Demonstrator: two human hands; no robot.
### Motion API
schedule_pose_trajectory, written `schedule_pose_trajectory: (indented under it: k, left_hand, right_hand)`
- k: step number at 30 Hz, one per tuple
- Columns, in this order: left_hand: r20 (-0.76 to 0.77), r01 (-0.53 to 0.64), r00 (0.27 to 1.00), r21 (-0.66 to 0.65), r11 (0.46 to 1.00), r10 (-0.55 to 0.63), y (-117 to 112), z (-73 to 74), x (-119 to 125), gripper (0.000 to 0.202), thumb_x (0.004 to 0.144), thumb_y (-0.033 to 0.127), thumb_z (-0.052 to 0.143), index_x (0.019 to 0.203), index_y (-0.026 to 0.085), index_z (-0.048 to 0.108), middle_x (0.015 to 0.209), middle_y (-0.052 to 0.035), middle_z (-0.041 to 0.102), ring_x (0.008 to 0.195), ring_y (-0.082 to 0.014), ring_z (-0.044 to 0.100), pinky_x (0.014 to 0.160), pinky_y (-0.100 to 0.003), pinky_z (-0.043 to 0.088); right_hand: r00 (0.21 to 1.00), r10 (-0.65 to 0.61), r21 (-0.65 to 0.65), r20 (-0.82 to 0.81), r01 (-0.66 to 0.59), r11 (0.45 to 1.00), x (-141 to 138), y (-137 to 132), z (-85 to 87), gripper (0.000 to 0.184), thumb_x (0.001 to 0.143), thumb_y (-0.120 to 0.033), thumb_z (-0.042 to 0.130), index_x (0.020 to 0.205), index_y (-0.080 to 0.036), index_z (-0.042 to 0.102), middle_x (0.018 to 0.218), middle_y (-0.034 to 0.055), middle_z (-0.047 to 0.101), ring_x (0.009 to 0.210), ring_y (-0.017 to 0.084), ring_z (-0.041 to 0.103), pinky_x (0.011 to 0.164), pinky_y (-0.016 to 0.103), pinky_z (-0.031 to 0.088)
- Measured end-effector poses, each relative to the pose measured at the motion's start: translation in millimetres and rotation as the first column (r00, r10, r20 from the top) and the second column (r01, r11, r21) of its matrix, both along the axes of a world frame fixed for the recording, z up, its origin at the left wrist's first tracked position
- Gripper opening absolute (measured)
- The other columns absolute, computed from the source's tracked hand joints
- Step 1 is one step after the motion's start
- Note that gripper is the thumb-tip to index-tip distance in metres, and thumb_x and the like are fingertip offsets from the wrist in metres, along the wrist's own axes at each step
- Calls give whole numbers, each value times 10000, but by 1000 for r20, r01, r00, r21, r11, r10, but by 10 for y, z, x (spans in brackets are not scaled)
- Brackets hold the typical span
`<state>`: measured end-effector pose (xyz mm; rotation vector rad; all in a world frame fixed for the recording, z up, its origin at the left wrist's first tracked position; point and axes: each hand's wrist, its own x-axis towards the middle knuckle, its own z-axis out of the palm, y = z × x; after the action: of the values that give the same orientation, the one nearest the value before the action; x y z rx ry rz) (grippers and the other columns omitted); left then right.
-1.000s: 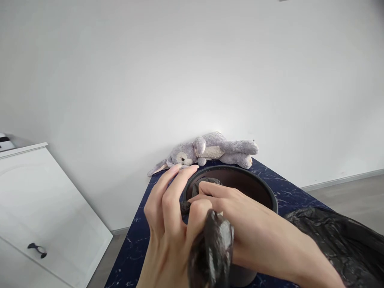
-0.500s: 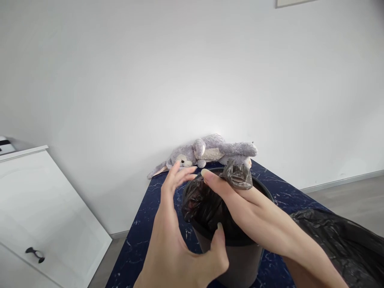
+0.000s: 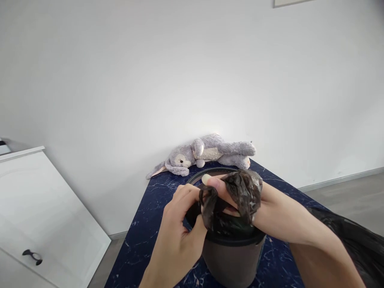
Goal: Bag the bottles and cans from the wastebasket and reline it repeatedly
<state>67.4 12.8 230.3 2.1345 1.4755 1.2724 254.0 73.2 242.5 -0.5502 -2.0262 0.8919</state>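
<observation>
The left hand (image 3: 183, 226) pinched the black plastic bag (image 3: 244, 192) at the mouth of the bin (image 3: 232, 262), lower centre of the frame. Bag film covered part of the right hand (image 3: 267, 211); its grip could not be determined.

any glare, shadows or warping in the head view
Head view: the wall is brightest above the rabbit, with a soft shadow towards its left end; head view: glints show on the bag over the bin; head view: edges of the cabinet slant strongly, perhaps from a wide lens.
</observation>
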Motion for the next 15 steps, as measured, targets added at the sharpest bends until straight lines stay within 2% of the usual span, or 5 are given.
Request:
schedule_pose_trajectory:
  k: [3, 7, 9, 12, 15]
  left_hand:
    - [40, 63, 997, -34, 997, -61, 4, 20, -24, 318, 1053, 273, 453, 764, 244, 582, 900, -55, 605, 857, -228, 584, 749, -338, 511]
    - [41, 25, 999, -55, 998, -23, 1, 41, -54, 342, 1035, 234, 392, 734, 239, 555, 965, -49, 572, 858, -212, 578, 729, -320, 459]
    - [29, -7, 1000, -59, 998, 9, -1, 51, -51, 318, 1023, 221, 382, 746, 242, 538, 960, -44, 572, 852, -212, 574, 736, -322, 449]
    - [7, -70, 998, -39, 997, 70, -2, 42, -28, 308, 1026, 222, 365, 771, 248, 536, 958, -47, 580, 845, -220, 571, 716, -328, 443]
    - [-49, -134, 990, 41, 990, 136, -5, 3, 1, 298, 1036, 219, 361, 805, 249, 547, 989, -56, 598, 897, -235, 585, 767, -348, 467]
  right_hand:
    - [984, 177, -138, -15, -177, 975, 70, 43, 52, 392, 1124, -445, 525, 898, -232, 763, 886, 26, 740, 816, 185, 692, 747, 297, 592]
    - [959, 269, -46, 90, -266, 963, 162, 50, 137, 232, 1079, -288, 620, 942, -239, 801, 931, 17, 763, 840, 171, 694, 765, 286, 560]
    - [968, 218, 47, 122, -225, 973, 196, 34, 146, 198, 1032, -168, 641, 988, -259, 811, 1017, 18, 787, 898, 178, 722, 788, 283, 559]
    - [988, 32, 163, 151, -57, 985, 210, 4, 116, 409, 884, 57, 548, 1017, -269, 754, 1041, 8, 787, 914, 186, 722, 754, 271, 537]
    - [978, -125, 281, 165, 75, 957, 174, -20, 76, 587, 689, 137, 420, 1056, -257, 655, 1011, -6, 753, 894, 171, 686, 713, 245, 472]
